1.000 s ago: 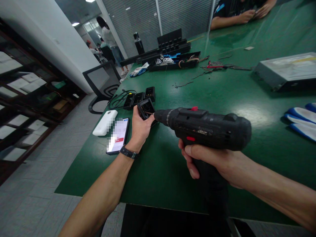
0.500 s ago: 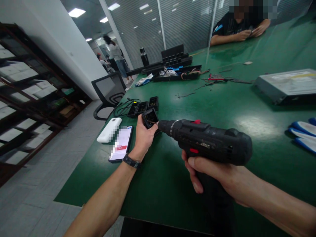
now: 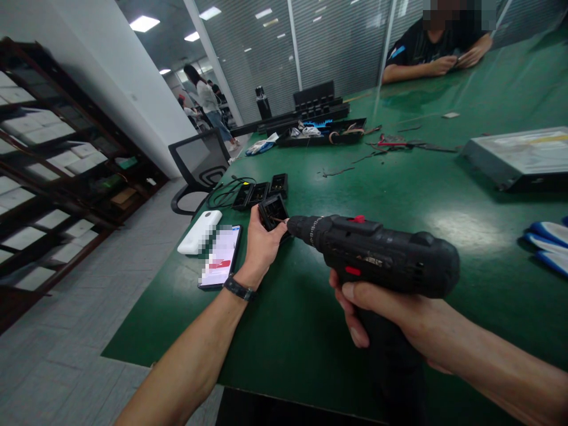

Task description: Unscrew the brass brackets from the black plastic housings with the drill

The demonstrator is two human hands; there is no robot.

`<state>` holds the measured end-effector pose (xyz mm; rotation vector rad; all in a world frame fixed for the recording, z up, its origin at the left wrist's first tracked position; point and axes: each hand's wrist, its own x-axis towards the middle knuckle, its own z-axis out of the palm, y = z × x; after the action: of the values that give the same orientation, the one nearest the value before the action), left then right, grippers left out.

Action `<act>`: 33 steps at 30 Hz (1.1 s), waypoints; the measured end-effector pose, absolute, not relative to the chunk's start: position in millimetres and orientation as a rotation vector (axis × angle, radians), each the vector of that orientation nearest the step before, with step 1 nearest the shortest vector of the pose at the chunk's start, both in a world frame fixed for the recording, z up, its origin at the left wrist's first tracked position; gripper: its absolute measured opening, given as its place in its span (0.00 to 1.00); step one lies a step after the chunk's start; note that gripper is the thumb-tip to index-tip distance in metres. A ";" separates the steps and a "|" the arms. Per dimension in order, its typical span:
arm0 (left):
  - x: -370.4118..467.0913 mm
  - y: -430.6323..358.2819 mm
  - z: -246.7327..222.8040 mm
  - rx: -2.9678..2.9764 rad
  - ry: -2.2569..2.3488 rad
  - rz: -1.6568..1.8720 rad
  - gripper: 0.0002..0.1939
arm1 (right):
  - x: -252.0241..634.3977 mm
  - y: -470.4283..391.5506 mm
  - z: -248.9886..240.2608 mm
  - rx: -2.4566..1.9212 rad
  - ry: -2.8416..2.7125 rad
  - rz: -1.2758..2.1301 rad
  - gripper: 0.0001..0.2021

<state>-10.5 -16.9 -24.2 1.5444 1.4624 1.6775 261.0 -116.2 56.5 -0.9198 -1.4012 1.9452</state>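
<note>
My left hand (image 3: pixel 262 241) is closed around a small black open-faced box (image 3: pixel 272 211), tilted toward me above the green table. My right hand (image 3: pixel 377 305) grips the handle of a black cordless drill (image 3: pixel 377 251) with red switches. The drill points left, its chuck close to my left thumb. A thin bit reaches toward the inside of the box; whether its tip touches anything there I cannot make out. Just behind the held box stand several similar black boxes (image 3: pixel 258 192) with a black cable (image 3: pixel 228 190).
A white power bank (image 3: pixel 200 232) and a phone (image 3: pixel 220 257) lie left of my left hand. Farther back are a black tray (image 3: pixel 322 135) of odds and ends and cut wires (image 3: pixel 390 144). Right: a metal case (image 3: pixel 523 157), blue-white gloves (image 3: pixel 550 239). A person (image 3: pixel 437 50) sits across the table.
The whole view has shifted slightly, so most things appear a little farther right. Both hands keep their grip, with the drill still at the black box.
</note>
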 end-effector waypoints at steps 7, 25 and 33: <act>-8.8 -17.8 -21.8 1.559 1.486 1.682 0.26 | 262.3 -113.0 48.7 -0.866 -1.456 1.936 0.08; -8.5 -16.5 -21.7 1.551 1.450 1.684 0.27 | 262.6 -113.5 54.3 -0.883 -1.451 1.935 0.08; -9.4 -17.1 -22.2 1.549 1.437 1.696 0.27 | 261.9 -113.7 56.1 -0.880 -1.424 1.951 0.07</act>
<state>-9.4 -17.1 -22.2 1.5486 1.4373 1.6960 261.9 -113.7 56.1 -0.8796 -1.4243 1.9506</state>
